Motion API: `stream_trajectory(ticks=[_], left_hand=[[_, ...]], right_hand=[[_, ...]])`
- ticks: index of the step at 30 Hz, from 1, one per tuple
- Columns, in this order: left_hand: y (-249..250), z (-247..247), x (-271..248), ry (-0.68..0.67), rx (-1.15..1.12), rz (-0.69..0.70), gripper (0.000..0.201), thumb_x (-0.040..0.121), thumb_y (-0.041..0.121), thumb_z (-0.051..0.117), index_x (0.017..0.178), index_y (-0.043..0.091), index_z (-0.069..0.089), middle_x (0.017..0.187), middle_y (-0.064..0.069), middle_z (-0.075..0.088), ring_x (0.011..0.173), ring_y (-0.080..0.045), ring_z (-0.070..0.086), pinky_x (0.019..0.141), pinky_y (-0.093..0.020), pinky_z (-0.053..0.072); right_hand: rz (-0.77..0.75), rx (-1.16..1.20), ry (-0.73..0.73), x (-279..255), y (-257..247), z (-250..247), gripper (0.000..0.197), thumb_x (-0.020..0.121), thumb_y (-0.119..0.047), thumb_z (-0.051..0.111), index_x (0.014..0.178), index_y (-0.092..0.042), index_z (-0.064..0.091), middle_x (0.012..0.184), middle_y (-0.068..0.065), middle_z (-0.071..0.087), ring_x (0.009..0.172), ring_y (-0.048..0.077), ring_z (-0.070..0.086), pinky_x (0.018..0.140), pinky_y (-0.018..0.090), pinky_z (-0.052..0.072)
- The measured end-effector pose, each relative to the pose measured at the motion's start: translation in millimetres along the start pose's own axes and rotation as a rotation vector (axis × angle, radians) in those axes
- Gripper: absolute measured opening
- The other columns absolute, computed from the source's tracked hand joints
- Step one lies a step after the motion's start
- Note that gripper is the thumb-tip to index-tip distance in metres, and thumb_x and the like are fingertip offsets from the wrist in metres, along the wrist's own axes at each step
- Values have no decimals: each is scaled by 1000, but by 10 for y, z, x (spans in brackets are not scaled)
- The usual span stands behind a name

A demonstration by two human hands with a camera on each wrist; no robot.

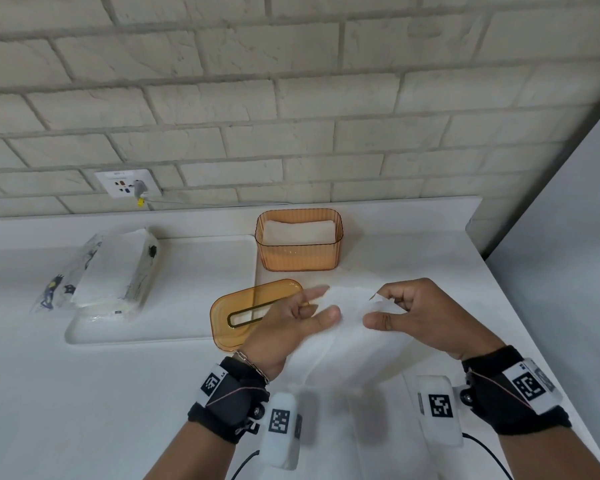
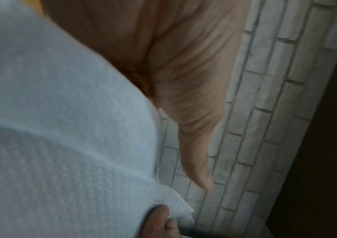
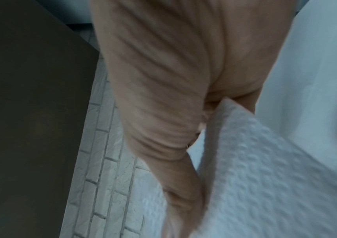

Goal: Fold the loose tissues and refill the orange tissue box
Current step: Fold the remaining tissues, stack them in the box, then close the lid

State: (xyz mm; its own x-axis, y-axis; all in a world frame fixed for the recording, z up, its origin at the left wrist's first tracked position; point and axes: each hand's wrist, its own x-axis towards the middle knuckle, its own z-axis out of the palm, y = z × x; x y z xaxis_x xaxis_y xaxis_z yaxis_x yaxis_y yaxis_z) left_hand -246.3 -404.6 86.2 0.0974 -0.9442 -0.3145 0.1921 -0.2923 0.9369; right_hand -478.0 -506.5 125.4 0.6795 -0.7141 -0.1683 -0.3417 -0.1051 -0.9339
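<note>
The ribbed orange tissue box (image 1: 298, 252) stands open at the back of the white counter, with a stack of folded white tissues (image 1: 300, 232) inside. Its orange slotted lid (image 1: 238, 315) lies in front of it, partly under my left hand. I hold one white tissue (image 1: 350, 341) up between both hands; it fills much of both wrist views (image 2: 61, 128) (image 3: 275, 177). My right hand (image 1: 378, 311) pinches its upper right corner. On my left hand (image 1: 326, 303) the thumb and index finger are stretched out against the tissue's left edge, and the thumb (image 2: 194, 145) stands clear of the sheet.
A torn plastic pack of tissues (image 1: 111, 271) lies on a white tray (image 1: 194, 327) at the left. A wall socket (image 1: 127, 183) with a plugged cable sits on the brick wall behind. A grey panel (image 1: 568, 237) borders the counter on the right.
</note>
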Motion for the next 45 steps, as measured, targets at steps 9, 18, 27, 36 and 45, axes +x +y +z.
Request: stream_trajectory(ticks=[9,18,27,36,45], left_hand=[[-193,68,-72,-118,129,-146,52,106,51,51,114,6,77,113,-15,79,108,-35,75,98,-44,57],[-249,169,-73,-55,-85,-190,68,103,69,30,127,21,73,123,-11,77,118,-30,72,109,-50,51],[-353,261,-42,28,-71,-89,30,88,21,83,113,6,76,107,-15,80,97,-34,78,83,-43,63],[-375,238,-9,-20,-101,-171,32,89,23,81,114,4,77,111,-18,79,99,-33,77,89,-43,62],[-457,93,82,148,-91,-115,31,90,26,80,113,6,78,109,-13,81,103,-34,77,86,-42,61]], right_hand=[[-16,-173,-46,146,-9,144,24,74,-44,92,84,-26,81,101,-14,75,103,4,70,92,23,51],[-9,-103,36,332,62,272,32,74,-45,94,90,-20,81,96,-3,81,93,16,76,93,44,58],[-13,-49,186,588,199,498,28,73,-46,94,83,-24,80,89,-10,78,88,6,72,79,24,52],[14,24,201,628,254,579,31,70,-46,96,84,-23,81,90,-5,80,89,14,75,82,37,60],[55,83,354,662,405,603,61,73,-62,87,127,-41,68,108,-12,72,102,3,67,90,24,53]])
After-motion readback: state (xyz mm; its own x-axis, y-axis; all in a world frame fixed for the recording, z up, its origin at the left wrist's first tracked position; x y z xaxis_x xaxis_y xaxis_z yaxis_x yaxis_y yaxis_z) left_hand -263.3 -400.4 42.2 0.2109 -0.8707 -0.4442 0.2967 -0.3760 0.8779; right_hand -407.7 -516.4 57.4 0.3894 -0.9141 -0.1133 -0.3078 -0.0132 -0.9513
